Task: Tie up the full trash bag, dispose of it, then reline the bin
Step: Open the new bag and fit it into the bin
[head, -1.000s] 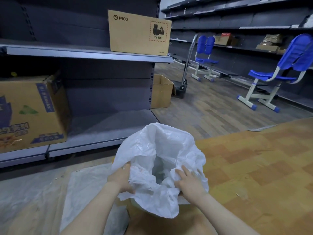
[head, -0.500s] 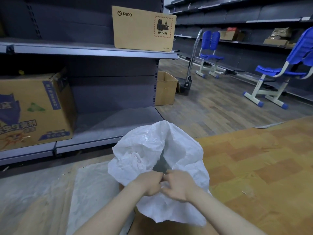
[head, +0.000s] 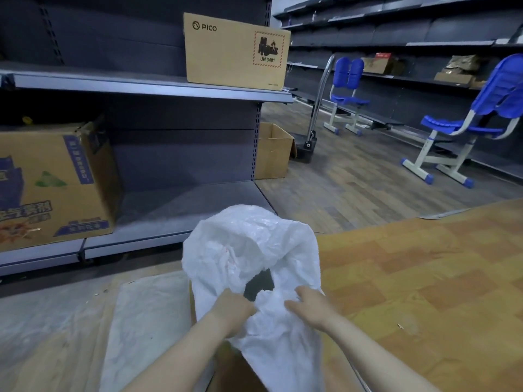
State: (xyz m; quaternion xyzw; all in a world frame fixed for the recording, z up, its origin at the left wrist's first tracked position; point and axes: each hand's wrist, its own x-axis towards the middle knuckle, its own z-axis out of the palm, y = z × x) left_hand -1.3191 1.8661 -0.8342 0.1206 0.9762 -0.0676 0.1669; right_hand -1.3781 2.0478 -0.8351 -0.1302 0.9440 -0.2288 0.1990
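Bag (head: 252,250) before shelving (head: 147,86), chairs (head: 464,123) behind right.

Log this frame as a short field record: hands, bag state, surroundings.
left hand: grips the near rim of the white trash bag
right hand: holds the bag's rim on the other side
bag mouth: not yet tied, a dark gap shows between the hands
bin: brown, mostly hidden beneath the bag
shelf above: PICO carton
lower shelf, left: printed cardboard box
floor: plastic sheet left of the bag
background: blue chairs
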